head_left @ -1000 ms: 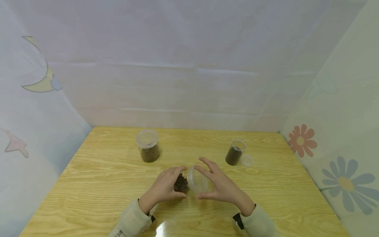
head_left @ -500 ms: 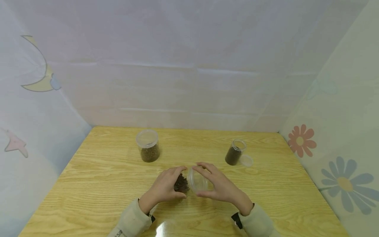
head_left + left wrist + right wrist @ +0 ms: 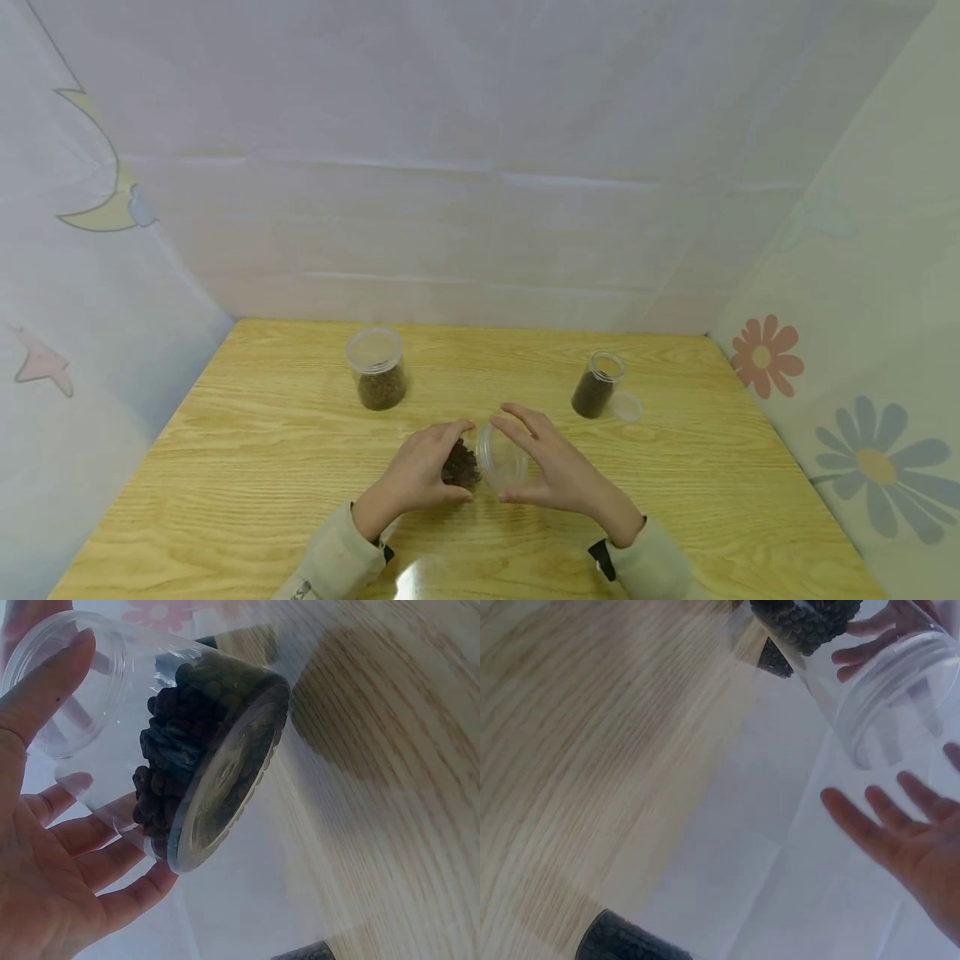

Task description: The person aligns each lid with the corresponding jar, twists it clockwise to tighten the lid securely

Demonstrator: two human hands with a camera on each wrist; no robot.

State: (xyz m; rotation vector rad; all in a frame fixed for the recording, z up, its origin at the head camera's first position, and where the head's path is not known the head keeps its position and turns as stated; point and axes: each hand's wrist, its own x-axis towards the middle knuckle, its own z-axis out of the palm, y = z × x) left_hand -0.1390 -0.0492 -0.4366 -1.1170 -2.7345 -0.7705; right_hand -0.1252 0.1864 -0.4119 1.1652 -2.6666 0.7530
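A clear plastic jar (image 3: 504,461) lies tilted on its side in the air above the table, its mouth end toward the right. Dark, wrinkled pieces (image 3: 180,750) are gathered at its base end. My left hand (image 3: 417,472) grips the jar, thumb on one side and fingers curled round the other. Beside the mouth end, my right hand (image 3: 562,471) has its thumb and fingers spread. In the right wrist view its fingers (image 3: 862,825) stand apart from the jar's ribbed rim (image 3: 889,701). I cannot tell whether that rim belongs to a lid.
Toward the back left of the wooden table (image 3: 247,433) stands a wide lidded jar (image 3: 381,385) of brown bits. A narrower jar (image 3: 592,395) with dark contents is at the back right, a small clear lid (image 3: 626,407) lying beside it. Printed cloth (image 3: 487,208) hangs behind.
My right hand's fingers have shifted slightly around the jar's mouth end. The left hand and the tilted jar have stayed almost where they were.
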